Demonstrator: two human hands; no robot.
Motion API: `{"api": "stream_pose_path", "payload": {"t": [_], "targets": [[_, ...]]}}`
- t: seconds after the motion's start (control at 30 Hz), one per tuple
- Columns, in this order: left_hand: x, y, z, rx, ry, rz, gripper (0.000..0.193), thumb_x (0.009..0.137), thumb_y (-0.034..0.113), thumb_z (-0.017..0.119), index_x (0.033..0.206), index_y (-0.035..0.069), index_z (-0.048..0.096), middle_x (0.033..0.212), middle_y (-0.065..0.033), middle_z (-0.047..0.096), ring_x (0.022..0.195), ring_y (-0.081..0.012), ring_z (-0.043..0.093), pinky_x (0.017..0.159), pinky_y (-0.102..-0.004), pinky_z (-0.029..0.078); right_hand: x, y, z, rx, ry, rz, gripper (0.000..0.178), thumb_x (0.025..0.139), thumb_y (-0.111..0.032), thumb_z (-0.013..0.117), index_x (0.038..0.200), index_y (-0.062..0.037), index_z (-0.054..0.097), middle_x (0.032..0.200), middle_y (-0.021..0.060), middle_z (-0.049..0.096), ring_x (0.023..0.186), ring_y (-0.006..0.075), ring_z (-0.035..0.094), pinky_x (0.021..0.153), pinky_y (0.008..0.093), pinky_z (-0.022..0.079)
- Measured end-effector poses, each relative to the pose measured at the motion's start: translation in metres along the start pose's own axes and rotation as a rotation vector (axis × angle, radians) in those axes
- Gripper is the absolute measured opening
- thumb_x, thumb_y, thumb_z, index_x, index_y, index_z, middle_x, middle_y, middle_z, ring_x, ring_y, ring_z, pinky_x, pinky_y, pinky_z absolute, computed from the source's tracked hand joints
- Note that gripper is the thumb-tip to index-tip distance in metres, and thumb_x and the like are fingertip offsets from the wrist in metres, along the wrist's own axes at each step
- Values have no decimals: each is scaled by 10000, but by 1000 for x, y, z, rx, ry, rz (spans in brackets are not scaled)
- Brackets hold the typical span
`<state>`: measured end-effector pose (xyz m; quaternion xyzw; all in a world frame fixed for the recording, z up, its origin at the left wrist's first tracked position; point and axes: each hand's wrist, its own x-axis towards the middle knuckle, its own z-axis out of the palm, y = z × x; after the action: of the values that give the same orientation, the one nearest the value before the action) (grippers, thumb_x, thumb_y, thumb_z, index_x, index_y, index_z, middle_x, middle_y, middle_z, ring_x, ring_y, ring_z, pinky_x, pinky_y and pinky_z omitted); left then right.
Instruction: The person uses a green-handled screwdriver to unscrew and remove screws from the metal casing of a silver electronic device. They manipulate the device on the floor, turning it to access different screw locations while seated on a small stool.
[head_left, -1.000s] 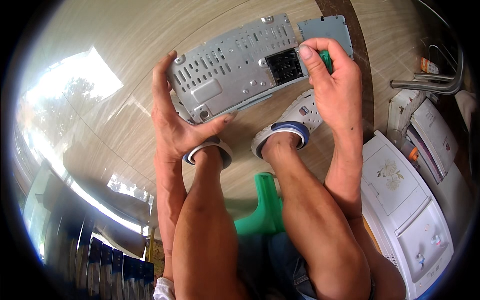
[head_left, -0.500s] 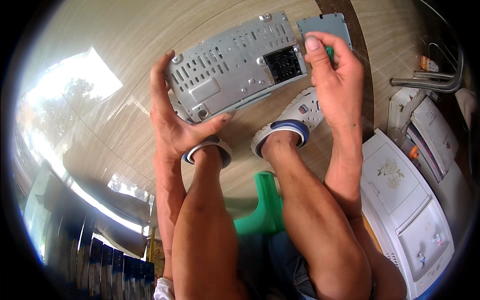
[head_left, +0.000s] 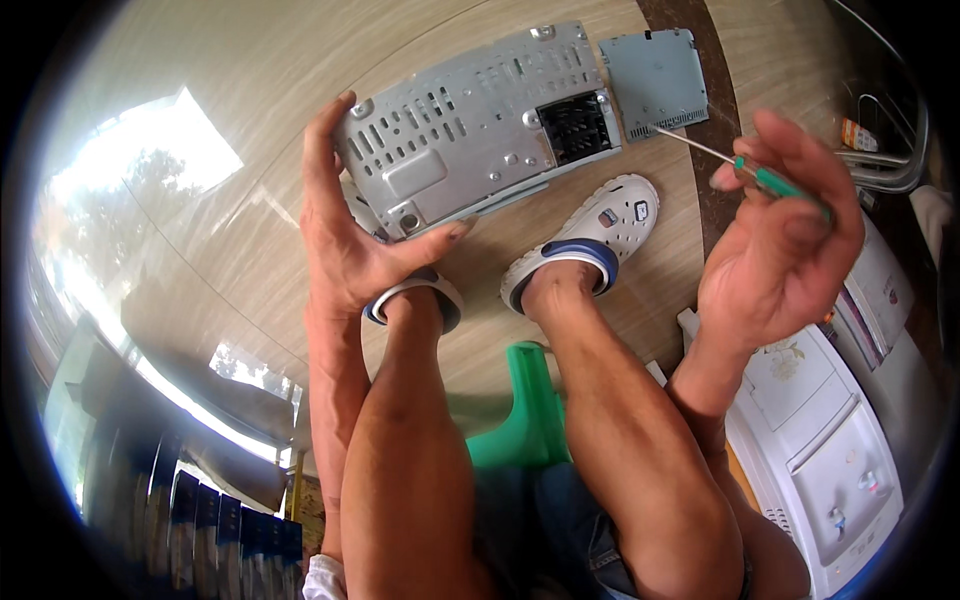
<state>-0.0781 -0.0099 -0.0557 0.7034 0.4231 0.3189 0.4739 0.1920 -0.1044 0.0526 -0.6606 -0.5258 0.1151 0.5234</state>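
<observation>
Gripping the left end of a silver, slotted rectangular metal box (head_left: 475, 125): my left hand (head_left: 345, 245), thumb along its near edge. Closed loosely round a green-handled, thin-shafted screwdriver (head_left: 775, 182): my right hand (head_left: 785, 245), swung rightward, away from the box, within the last half-second; only the left hand touches the box now, its black multi-pin socket (head_left: 575, 128) fully exposed. Flat blue-grey metal plate (head_left: 657, 85): just right of the box, newly uncovered. Unclear from my remote view: whether the screwdriver's tip touches the plate. Hidden: some left fingers, behind the box.
</observation>
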Motion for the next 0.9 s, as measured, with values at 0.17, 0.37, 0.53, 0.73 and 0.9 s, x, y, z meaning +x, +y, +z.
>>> {"api": "stream_pose_path", "payload": {"t": [0.17, 0.37, 0.53, 0.73, 0.9], "targets": [[0, -2, 2, 15, 19, 37, 1236, 549, 391, 990, 1551, 12, 373, 1251, -222, 668, 1144, -351, 702, 1024, -451, 542, -16, -4, 11, -109, -93, -122, 496, 1065, -292, 646, 1296, 137, 555, 1187, 285, 714, 1056, 309, 721, 943, 407, 606], [0, -2, 0, 10, 8, 48, 1247, 542, 388, 988, 1552, 10, 363, 1248, -233, 667, 1147, -350, 702, 1008, -448, 557, -14, -4, 13, -202, -153, -148, 392, 1045, -179, 675, 1268, 132, 592, 1153, 257, 732, 1030, 308, 731, 911, 378, 616], [0, 2, 2, 18, -6, 27, 1229, 554, 360, 985, 1552, 9, 360, 1247, -225, 674, 1126, -345, 718, 964, -427, 587, -16, -2, 17, -206, -144, -157, 407, 1072, -169, 632, 1331, 133, 546, 1175, 276, 721, 1063, 309, 729, 949, 387, 611], [1, 3, -1, 47, 0, 57, 1238, 551, 364, 989, 1554, 9, 357, 1229, -215, 686, 1114, -343, 726, 961, -427, 593, -17, -4, 17, -211, -163, -133, 378, 1077, -143, 616, 1337, 121, 542, 1175, 274, 721, 1065, 317, 730, 948, 394, 613], [-4, 1, -2, -3, -45, -73, 1349, 577, 525, 1011, 1590, -20, 306, 1521, -215, 466, 1338, -341, 563, 1125, -456, 467, -16, -4, 18, -231, -186, -144, 365, 1078, -129, 610, 1332, 124, 540, 1173, 271, 721, 1067, 318, 729, 948, 394, 612]]}}
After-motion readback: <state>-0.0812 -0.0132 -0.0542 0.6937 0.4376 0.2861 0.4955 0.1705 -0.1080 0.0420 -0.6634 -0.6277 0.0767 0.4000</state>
